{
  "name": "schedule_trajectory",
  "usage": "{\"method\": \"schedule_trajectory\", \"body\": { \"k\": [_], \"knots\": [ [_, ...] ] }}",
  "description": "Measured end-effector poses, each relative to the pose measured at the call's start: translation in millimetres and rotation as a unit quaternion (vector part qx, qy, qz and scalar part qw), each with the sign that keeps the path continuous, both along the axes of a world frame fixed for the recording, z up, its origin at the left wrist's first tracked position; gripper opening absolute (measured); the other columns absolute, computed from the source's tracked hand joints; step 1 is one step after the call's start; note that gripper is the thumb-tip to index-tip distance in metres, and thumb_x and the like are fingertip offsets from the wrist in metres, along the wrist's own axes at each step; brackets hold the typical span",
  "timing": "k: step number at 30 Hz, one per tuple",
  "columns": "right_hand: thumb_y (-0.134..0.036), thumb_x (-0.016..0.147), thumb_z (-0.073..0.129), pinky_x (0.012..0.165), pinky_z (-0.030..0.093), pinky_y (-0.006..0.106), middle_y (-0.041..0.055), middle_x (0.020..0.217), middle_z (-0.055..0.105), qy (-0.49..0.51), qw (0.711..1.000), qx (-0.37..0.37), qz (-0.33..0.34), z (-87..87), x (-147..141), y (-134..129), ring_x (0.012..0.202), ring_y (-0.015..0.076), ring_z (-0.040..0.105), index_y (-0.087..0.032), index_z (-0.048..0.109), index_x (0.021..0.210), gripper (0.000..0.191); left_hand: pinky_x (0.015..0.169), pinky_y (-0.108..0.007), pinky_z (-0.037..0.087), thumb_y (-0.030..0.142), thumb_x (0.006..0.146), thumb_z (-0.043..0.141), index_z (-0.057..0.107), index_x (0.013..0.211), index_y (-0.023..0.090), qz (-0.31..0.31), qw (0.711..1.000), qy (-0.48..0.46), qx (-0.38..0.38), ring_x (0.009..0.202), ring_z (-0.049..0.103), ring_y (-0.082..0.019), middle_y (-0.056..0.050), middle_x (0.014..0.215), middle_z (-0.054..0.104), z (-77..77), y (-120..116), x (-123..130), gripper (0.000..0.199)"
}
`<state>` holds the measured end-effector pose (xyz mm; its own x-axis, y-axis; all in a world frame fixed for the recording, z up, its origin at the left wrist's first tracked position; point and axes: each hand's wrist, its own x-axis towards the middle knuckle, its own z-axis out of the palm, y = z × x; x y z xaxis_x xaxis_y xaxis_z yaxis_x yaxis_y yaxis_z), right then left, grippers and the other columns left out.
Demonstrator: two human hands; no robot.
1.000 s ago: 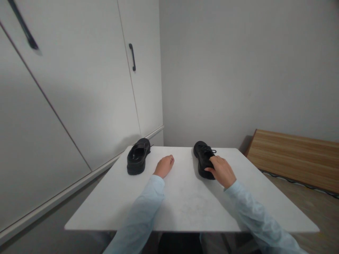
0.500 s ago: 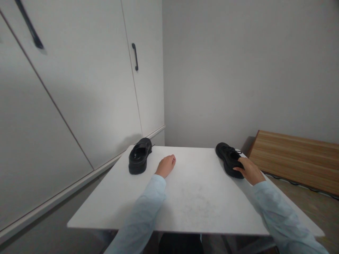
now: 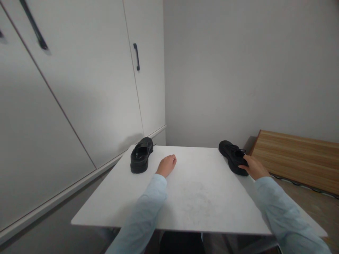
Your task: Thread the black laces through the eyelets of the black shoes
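Note:
Two black lace-up shoes are in view over a white table point(image 3: 190, 183). My right hand point(image 3: 253, 167) grips the right shoe point(image 3: 231, 157) by its heel end, thumb on the outside and fingers at the opening. That shoe is at the table's far right corner, its toe pointing away and to the left. The left shoe point(image 3: 140, 160) stands upright at the far left corner, toe away from me. Between the shoes, nearer the left one, my left hand point(image 3: 166, 165) rests on the table with its fingers curled in and holds nothing visible.
White cabinet doors point(image 3: 87, 88) with dark handles rise along the left side. A grey wall point(image 3: 238, 70) stands behind the table. To the right, beyond the table edge, is a slanted wood-grain board point(image 3: 296, 158) with a dark cable along its lower edge.
My right hand and the shoe in it have shifted slightly to the right and a little up. The left hand stays in place. The view has turned very slightly.

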<state>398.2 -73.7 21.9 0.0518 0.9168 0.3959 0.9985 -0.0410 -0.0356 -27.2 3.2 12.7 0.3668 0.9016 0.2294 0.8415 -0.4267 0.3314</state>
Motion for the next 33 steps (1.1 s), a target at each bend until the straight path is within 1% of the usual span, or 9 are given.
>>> {"method": "schedule_trajectory", "body": {
  "k": [3,7,10,12,14,18,23,28,33],
  "knots": [
    [-0.027,0.075,0.059,0.078,0.046,0.038,0.0146,0.093,0.062,0.002,1.000,-0.012,-0.011,-0.8,3.8,2.4,0.091,0.0290,0.060,-0.018,0.052,0.085,0.015,0.075,-0.026,0.041,0.019,0.089,0.037,0.059,0.093,0.019,0.006,1.000,0.004,-0.001,0.088,0.059,-0.017,-0.006,0.094,0.066,3.2,-1.8,0.5,0.022],
    [-0.022,0.072,0.061,0.078,0.047,0.042,0.0138,0.093,0.062,-0.013,0.999,-0.030,0.005,0.8,7.8,5.2,0.091,0.0302,0.061,-0.019,0.052,0.082,0.014,0.076,-0.026,0.041,0.019,0.090,0.035,0.058,0.093,0.019,0.008,0.999,0.011,0.030,0.089,0.057,-0.017,-0.006,0.094,0.064,10.2,-4.1,-1.0,0.024],
    [-0.018,0.067,0.067,0.074,0.047,0.045,0.0160,0.086,0.062,-0.062,0.998,-0.027,-0.004,9.0,-6.2,3.2,0.083,0.0323,0.061,-0.020,0.052,0.074,0.017,0.077,-0.028,0.041,0.020,0.092,0.033,0.058,0.094,0.019,0.017,0.997,0.020,0.071,0.089,0.055,-0.018,-0.007,0.093,0.063,18.2,-5.6,-3.1,0.025],
    [-0.021,0.068,0.068,0.072,0.047,0.047,0.0196,0.090,0.062,-0.110,0.993,0.014,-0.027,17.7,-29.7,0.3,0.085,0.0356,0.060,-0.018,0.055,0.078,0.016,0.079,-0.030,0.040,0.022,0.092,0.032,0.057,0.096,0.018,0.035,0.995,0.032,0.088,0.091,0.054,-0.019,-0.008,0.095,0.062,24.0,-6.6,-4.1,0.026],
    [-0.023,0.073,0.065,0.073,0.047,0.046,0.0198,0.095,0.061,-0.136,0.989,0.056,-0.002,27.1,-62.7,-1.8,0.091,0.0357,0.057,-0.016,0.058,0.086,0.016,0.081,-0.032,0.039,0.023,0.093,0.032,0.057,0.098,0.017,0.060,0.993,0.044,0.093,0.094,0.052,-0.021,-0.010,0.096,0.061,28.8,-7.7,-4.8,0.027],
    [-0.022,0.079,0.061,0.077,0.047,0.041,0.0155,0.104,0.061,-0.117,0.985,0.069,0.106,39.1,-137.4,-1.1,0.097,0.0303,0.056,-0.015,0.059,0.097,0.019,0.086,-0.038,0.035,0.021,0.091,0.034,0.059,0.098,0.016,0.110,0.985,0.063,0.115,0.099,0.048,-0.025,-0.012,0.098,0.060,33.6,-10.7,-7.5,0.026],
    [-0.019,0.084,0.056,0.077,0.047,0.037,0.0110,0.100,0.064,-0.047,0.973,0.043,0.222,39.6,-211.7,3.0,0.093,0.0252,0.058,-0.016,0.059,0.099,0.016,0.090,-0.046,0.032,0.020,0.087,0.040,0.059,0.104,0.017,0.200,0.963,0.058,0.170,0.106,0.042,-0.030,-0.014,0.109,0.055,36.9,-16.8,-15.5,0.026],
    [-0.019,0.088,0.049,0.074,0.047,0.034,0.0096,0.092,0.065,-0.002,0.955,0.037,0.294,27.1,-252.2,7.4,0.086,0.0219,0.060,-0.015,0.059,0.097,0.014,0.097,-0.055,0.025,0.019,0.084,0.043,0.059,0.109,0.017,0.283,0.941,0.056,0.178,0.115,0.037,-0.034,-0.016,0.120,0.050,39.6,-18.7,-21.9,0.029],
    [-0.015,0.088,0.045,0.073,0.046,0.032,0.0090,0.087,0.065,0.029,0.951,0.025,0.306,1.6,-260.7,13.4,0.080,0.0194,0.060,-0.015,0.058,0.098,0.017,0.096,-0.059,0.024,0.017,0.085,0.041,0.057,0.114,0.017,0.339,0.921,0.076,0.176,0.119,0.035,-0.039,-0.018,0.130,0.044,34.8,-13.4,-26.3,0.033]
  ]
}}
